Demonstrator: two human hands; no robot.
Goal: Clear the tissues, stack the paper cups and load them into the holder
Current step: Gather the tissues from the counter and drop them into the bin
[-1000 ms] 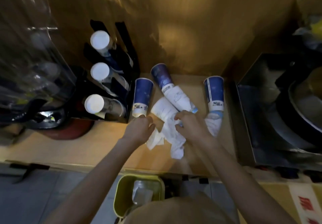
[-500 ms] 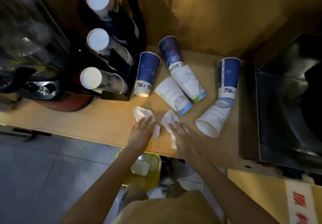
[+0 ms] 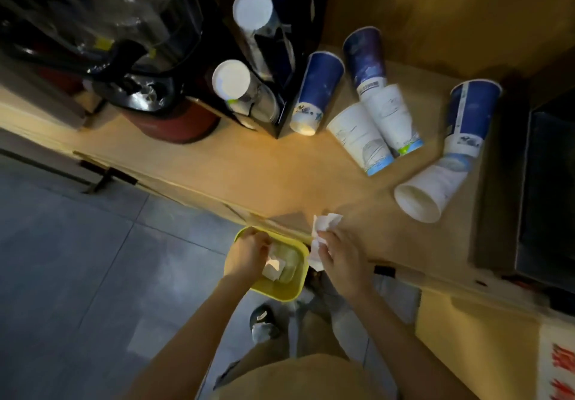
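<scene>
My left hand [image 3: 247, 255] hangs over the yellow bin [image 3: 298, 289] on the floor, fingers curled; white paper lies in the bin just below it, and I cannot tell whether the hand still grips any. My right hand [image 3: 337, 258] is shut on a crumpled white tissue [image 3: 322, 228] at the counter's front edge. Several blue and white paper cups lie on their sides on the wooden counter [image 3: 249, 169]: a blue one [image 3: 315, 93] beside the holder, a white one [image 3: 361, 136], a nested pair [image 3: 385, 107] and another pair [image 3: 448, 157]. The black cup holder [image 3: 277, 57] stands at the back with white cup stacks [image 3: 231, 79].
A clear drink dispenser with a black tap [image 3: 130, 70] on a red base [image 3: 174, 122] stands left of the holder. A dark metal appliance [image 3: 547, 188] fills the counter's right end. Grey tiled floor [image 3: 93, 275] lies below, and my shoe [image 3: 263, 322] is near the bin.
Both hands have pulled the tissues off the counter toward me. The left hand has gone down over the yellow bin; the right holds its tissue at the counter's edge. The cups stay put.
</scene>
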